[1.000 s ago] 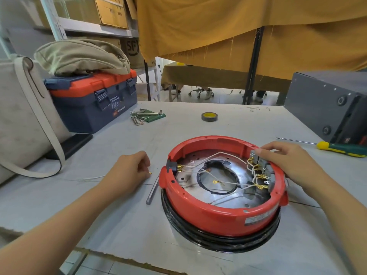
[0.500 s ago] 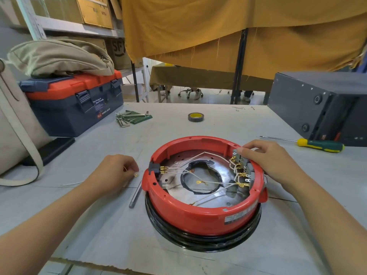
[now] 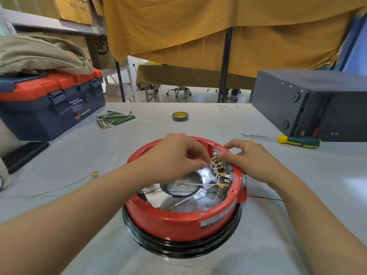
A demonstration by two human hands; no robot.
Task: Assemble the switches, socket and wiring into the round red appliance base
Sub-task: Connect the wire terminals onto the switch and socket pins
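Note:
The round red appliance base [image 3: 178, 221] stands open side up on a black ring [image 3: 178, 248] in the middle of the table. Inside its right wall sits a grey switch block [image 3: 228, 170] with brass terminals and white wires [image 3: 198, 184] running across the metal floor. My right hand [image 3: 254, 161] grips the block, thumb inside and fingers over the rim. Reaching over the base, my left hand [image 3: 178, 155] has curled fingertips that pinch a white wire beside the top terminals; the tips are blurred.
A loose white wire with brass ends [image 3: 79, 181] lies on the table to the left. Behind are a tape roll [image 3: 180, 116], hex keys [image 3: 113, 118] and a blue and red toolbox [image 3: 49, 108]. A green screwdriver [image 3: 297, 141] and a grey metal box [image 3: 317, 100] are at the right.
My left hand has let go of the loose wire on the table and moved right, over the base to the switch terminals. My right hand stays on the switch block.

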